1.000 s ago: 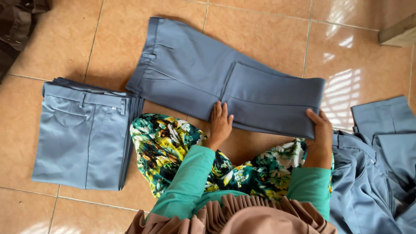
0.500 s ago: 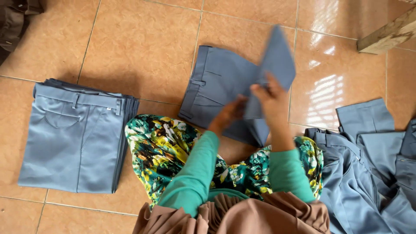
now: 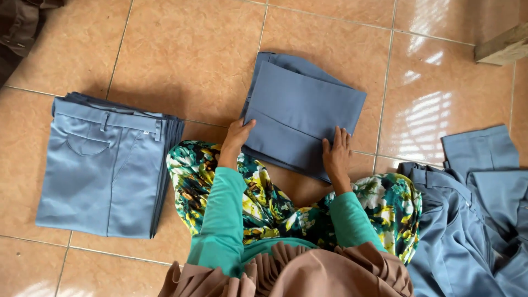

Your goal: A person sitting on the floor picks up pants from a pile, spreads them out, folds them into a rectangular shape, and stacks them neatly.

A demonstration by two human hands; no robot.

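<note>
On the tiled floor (image 3: 181, 49) before the seated person: folded grey-blue trousers (image 3: 300, 113), now a compact rectangle. Left hand (image 3: 235, 138) flat, fingers together, resting on the near left edge; right hand (image 3: 336, 154) open, fingers spread, pressing the near right corner. Neither hand grips. No containers in view. Stack of folded trousers (image 3: 104, 165) lies well apart to the left. Loose heap of unfolded trousers (image 3: 473, 220) to the right, cut off by the frame. Dark cloth (image 3: 22, 27) top left, hard to identify. Half a second ago the right hand was lifting a trouser flap over; that flap now lies flat.
</note>
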